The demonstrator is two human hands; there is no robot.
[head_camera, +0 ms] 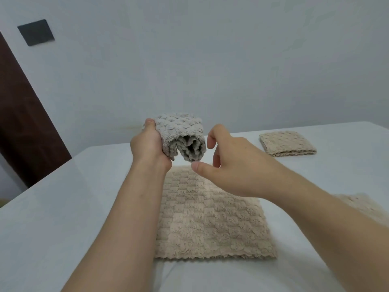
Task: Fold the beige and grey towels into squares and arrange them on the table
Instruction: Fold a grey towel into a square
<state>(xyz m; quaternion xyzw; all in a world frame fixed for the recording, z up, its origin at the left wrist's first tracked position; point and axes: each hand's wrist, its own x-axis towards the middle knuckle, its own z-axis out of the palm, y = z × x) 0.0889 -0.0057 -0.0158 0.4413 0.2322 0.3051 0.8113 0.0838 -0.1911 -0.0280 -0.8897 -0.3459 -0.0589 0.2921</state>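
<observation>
Just above the middle of the frame, a person's left hand (pixel 150 144) holds a folded grey towel (pixel 181 137) up in the air over a white table (pixel 63 207). The fingers are wrapped around the towel's left side and the thumb tip shows at its top left corner, so this hand is gripping it. The towel bends over like an arch, with its layered edges hanging down and facing the camera.

Immediately to the right, the right hand (pixel 229 165) is open and holds nothing. Its fingers are curled loosely and its thumb points left, just beneath the towel's lower right corner. A thin gap separates the fingertips from the towel's right edge, so they are near but apart. The towel lies left of those fingers, and its free side is the side closest to them, which suggests the right hand is about to take that edge.

Below both hands, a larger beige towel (pixel 210 218) lies flat on the table in the lower centre. A folded beige square (pixel 287 143) sits at the right, farther back. Another beige towel (pixel 366 209) shows partly at the right edge, behind the right forearm.
</observation>
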